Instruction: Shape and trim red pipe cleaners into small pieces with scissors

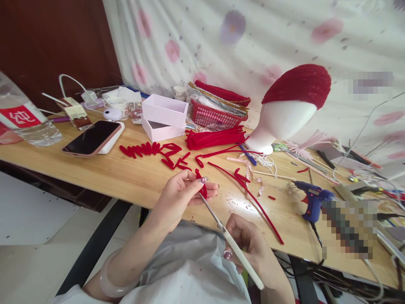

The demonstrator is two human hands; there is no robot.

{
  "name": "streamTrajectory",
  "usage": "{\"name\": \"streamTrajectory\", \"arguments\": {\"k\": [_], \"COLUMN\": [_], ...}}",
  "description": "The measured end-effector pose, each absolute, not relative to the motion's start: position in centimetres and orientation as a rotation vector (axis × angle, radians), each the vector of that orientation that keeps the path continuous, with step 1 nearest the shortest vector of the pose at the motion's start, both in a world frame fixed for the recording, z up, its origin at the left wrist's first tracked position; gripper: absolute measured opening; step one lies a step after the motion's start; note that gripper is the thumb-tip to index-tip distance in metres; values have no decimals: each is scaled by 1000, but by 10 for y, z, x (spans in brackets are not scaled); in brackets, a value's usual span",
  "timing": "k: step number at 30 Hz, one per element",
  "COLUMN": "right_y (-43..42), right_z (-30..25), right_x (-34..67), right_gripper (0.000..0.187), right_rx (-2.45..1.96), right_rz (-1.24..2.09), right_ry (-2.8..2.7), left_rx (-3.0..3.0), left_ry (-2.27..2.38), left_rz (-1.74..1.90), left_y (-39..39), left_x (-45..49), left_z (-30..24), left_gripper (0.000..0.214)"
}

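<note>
My left hand (182, 194) pinches a short folded red pipe cleaner piece (201, 185) above the near edge of the wooden table (126, 177). My right hand (249, 245) grips white-handled scissors (230, 240), whose blades reach up to the red piece. A long red pipe cleaner (253, 198) lies on the table just right of my hands. Several folded red pieces (148, 150) sit in a row further back, beside a bundle of red pipe cleaners (215, 138).
A foam head with a red cap (291, 105) stands at the back. A blue glue gun (311, 200) rests on the right. A phone (93, 137), pink boxes (164, 116), a red basket (215, 116) and a water bottle (22, 118) are on the left and middle.
</note>
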State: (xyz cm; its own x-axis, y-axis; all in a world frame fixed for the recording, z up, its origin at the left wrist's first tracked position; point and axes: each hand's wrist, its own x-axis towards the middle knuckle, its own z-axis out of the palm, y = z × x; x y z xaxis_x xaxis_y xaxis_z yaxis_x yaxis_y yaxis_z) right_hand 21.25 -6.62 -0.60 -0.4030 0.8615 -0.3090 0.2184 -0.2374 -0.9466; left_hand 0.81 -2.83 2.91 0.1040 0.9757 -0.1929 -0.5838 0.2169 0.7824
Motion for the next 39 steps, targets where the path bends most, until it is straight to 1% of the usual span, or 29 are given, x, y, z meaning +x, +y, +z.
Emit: {"name": "streamTrajectory", "arguments": {"k": [3,8,17,27,34,39], "right_y": [-65,-66,-67,-65,-66,-66], "right_z": [-4,3,-1,-4,1,1], "right_x": [212,212,212,211,208,208], "right_gripper": [57,55,50,50,50,48], "right_rx": [-1322,-1368,-1358,-1353,-1386,-1400], "right_rz": [1642,1464,1505,1512,1515,1497], "right_ry": [-1576,-1749,-1709,-1670,-1668,-1685], "left_rx": [595,588,619,631,628,614], "left_ry": [794,763,800,826,818,814], "left_rz": [1253,1242,1257,1283,1298,1288], "left_y": [-28,-27,-28,-28,-27,-26], "left_x": [8,8,9,11,10,11], "left_z": [29,26,27,26,24,23], "left_gripper": [29,27,26,28,24,29]}}
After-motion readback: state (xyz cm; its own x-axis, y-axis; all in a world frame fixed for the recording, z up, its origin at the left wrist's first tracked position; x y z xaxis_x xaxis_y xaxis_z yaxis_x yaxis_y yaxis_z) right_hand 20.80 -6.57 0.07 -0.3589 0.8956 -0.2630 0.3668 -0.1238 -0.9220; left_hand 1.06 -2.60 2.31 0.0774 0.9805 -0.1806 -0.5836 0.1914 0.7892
